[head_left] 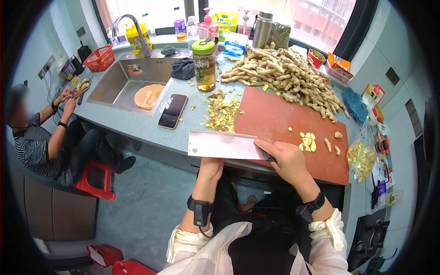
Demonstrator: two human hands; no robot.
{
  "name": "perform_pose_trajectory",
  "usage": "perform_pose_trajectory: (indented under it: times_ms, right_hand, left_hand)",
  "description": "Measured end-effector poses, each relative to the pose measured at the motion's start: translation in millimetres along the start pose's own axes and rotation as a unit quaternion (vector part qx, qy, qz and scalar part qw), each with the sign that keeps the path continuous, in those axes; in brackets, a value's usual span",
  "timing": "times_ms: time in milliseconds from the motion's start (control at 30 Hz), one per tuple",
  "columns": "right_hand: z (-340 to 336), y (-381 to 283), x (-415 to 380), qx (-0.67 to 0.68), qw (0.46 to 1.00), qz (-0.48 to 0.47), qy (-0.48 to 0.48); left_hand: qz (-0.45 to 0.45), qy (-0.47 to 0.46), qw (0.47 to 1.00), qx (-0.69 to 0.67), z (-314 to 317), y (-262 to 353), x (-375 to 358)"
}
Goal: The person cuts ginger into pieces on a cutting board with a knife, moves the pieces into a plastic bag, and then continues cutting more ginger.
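Note:
My right hand is closed round the handle of a cleaver. Its wide blade points left, flat side facing up, over the counter's front edge. My left hand is under the blade, which hides its fingers. A reddish-brown cutting board lies just beyond the cleaver. Sliced ginger sits in a small heap on the board, with a few small ginger pieces to its right. Ginger scraps are piled along the board's left edge. Behind, a large mound of whole ginger covers the board's far edge.
A phone and a green-lidded jar stand between the scraps and the sink, which holds an orange bowl. A bag of sliced ginger is at right. Another person sits at far left, hands on ginger.

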State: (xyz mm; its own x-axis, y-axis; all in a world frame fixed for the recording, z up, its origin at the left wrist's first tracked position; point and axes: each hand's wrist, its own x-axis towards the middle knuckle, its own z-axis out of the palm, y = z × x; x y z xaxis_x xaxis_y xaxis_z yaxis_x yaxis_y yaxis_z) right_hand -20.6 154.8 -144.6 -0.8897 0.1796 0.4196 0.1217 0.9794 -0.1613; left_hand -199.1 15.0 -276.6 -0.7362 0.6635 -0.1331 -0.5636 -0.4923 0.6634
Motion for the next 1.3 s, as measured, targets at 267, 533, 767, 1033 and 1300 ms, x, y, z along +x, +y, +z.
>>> perform_pose_trajectory:
  times_ms: [267, 533, 767, 1033, 1300]
  right_hand:
    - [0, 8, -1, 0.049, 0.999, -0.005, -0.015]
    - [16, 6, -3, 0.043, 0.999, 0.007, 0.001]
    - [36, 3, -2, -0.010, 0.999, -0.007, 0.034]
    - [36, 2, 1, 0.036, 0.999, -0.004, 0.016]
    - [35, 4, 3, 0.021, 0.999, -0.007, 0.042]
  left_hand:
    - [0.002, -0.051, 0.999, 0.008, 0, 14, 0]
    - [-0.008, -0.022, 1.000, -0.015, 3, 12, -7]
    - [-0.007, 0.025, 1.000, 0.005, -24, -7, 4]
    - [-0.038, 0.104, 0.993, -0.039, -6, 8, -5]
    - [-0.032, 0.035, 0.996, -0.071, -2, 3, -2]
